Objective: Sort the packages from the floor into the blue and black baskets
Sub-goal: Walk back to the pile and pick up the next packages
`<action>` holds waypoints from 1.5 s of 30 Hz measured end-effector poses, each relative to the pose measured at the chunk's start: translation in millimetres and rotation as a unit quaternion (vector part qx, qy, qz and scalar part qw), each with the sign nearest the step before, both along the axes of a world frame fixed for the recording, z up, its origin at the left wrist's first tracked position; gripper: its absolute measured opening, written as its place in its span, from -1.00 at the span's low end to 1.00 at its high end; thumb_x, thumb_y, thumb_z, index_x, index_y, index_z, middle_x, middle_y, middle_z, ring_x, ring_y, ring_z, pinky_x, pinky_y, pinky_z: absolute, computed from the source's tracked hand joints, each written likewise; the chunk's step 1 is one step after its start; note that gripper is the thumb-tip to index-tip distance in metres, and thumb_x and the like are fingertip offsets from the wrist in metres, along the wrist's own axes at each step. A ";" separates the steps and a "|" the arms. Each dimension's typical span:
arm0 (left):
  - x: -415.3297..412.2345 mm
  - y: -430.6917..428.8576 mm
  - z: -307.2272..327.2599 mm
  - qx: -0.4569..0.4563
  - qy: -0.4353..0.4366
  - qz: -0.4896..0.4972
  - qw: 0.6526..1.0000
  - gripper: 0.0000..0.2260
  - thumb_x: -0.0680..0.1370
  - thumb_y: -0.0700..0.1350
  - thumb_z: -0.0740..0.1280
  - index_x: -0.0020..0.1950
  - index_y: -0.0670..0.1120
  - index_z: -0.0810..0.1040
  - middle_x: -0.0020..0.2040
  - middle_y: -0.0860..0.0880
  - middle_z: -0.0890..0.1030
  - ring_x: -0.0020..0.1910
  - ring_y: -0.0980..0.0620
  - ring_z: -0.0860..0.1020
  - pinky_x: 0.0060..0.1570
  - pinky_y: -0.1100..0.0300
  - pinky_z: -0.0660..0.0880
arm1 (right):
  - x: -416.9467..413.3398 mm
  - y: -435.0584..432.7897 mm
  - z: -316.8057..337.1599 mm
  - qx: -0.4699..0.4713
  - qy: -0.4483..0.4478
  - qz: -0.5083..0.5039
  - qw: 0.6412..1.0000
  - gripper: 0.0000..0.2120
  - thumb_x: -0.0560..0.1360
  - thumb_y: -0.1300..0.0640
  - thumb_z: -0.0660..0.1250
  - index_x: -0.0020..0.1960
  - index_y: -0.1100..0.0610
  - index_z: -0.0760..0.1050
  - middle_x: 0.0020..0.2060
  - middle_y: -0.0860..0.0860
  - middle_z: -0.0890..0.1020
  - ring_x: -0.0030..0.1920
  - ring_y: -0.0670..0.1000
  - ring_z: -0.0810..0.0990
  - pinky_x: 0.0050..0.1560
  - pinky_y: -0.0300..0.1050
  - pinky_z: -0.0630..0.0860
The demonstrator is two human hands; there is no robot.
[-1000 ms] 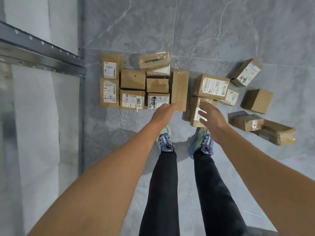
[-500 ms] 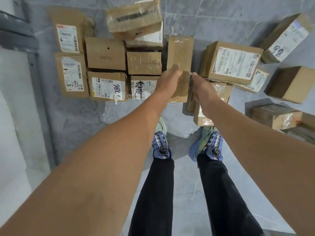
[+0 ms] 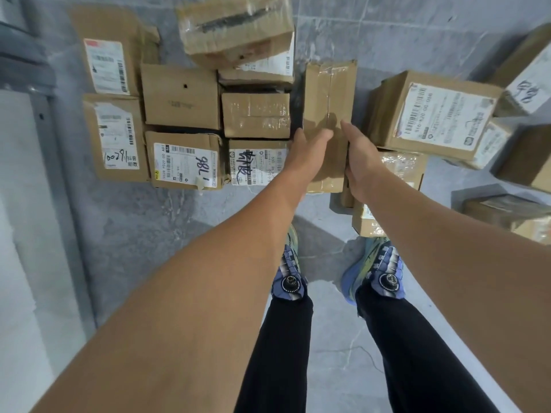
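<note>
Entry 1, left grip (image 3: 307, 158): thumb laid over the top face, fingers curled down the nine o'clock side of the long carton (image 3: 328, 93).

Entry 2, right grip (image 3: 362, 162): the same hold on the three o'clock side, with the fingertips hidden behind the edge.

Entry 3, long carton: taped and unlabelled on top, clamped between both grips. I cannot tell whether it is clear of the floor (image 3: 119, 234).

Entry 4, neighbours: at nine o'clock, a packed block including the box marked 98L (image 3: 185, 163). At three o'clock, a large labelled box (image 3: 438, 114).

Entry 5, baskets: none in view.

Step, as I judge it: pick-up of one package. The next move calls for a straight lift clear of both neighbours, then a turn to find the right basket.
</note>
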State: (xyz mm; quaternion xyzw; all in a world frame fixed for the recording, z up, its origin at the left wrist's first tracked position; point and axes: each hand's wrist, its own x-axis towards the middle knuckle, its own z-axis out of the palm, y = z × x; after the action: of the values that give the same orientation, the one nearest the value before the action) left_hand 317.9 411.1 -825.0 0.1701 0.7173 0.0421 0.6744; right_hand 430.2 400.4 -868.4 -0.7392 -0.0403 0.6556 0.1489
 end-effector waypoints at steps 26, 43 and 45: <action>-70.2 -33.1 457.1 0.218 -0.023 0.278 0.935 -0.36 0.48 0.30 0.34 0.55 0.23 0.33 0.39 0.16 0.55 0.38 0.11 0.50 0.38 0.00 0.41 | -46.8 29.2 490.1 0.251 0.045 0.254 0.933 -0.37 0.51 -0.50 0.18 0.50 -0.26 0.43 0.43 -0.17 0.54 0.45 -0.05 0.49 0.48 0.21 0.41; -88.7 -211.8 732.1 0.395 0.134 0.522 0.744 -0.58 0.60 0.05 0.40 0.46 0.12 0.45 0.31 0.12 0.61 0.23 0.19 0.59 0.21 0.18 0.50 | -130.4 -60.9 762.4 0.397 0.219 0.501 0.737 -0.67 0.73 -0.09 0.16 0.45 -0.13 0.50 0.29 -0.16 0.62 0.28 -0.14 0.59 0.20 -0.16 0.52; -92.1 -247.5 749.7 0.403 0.157 0.543 0.720 -0.65 0.65 -0.01 0.35 0.44 0.13 0.45 0.30 0.15 0.60 0.20 0.24 0.60 0.23 0.19 0.50 | -144.5 -91.4 782.2 0.402 0.240 0.531 0.707 -0.65 0.74 -0.10 0.16 0.46 -0.11 0.50 0.28 -0.14 0.65 0.29 -0.11 0.62 0.20 -0.17 0.54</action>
State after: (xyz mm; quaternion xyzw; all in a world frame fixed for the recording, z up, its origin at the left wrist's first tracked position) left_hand 225.8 163.7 -75.3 0.0113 0.6978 0.6588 0.2811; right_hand 285.8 309.1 -86.2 -0.2843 -0.6484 0.7033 0.0640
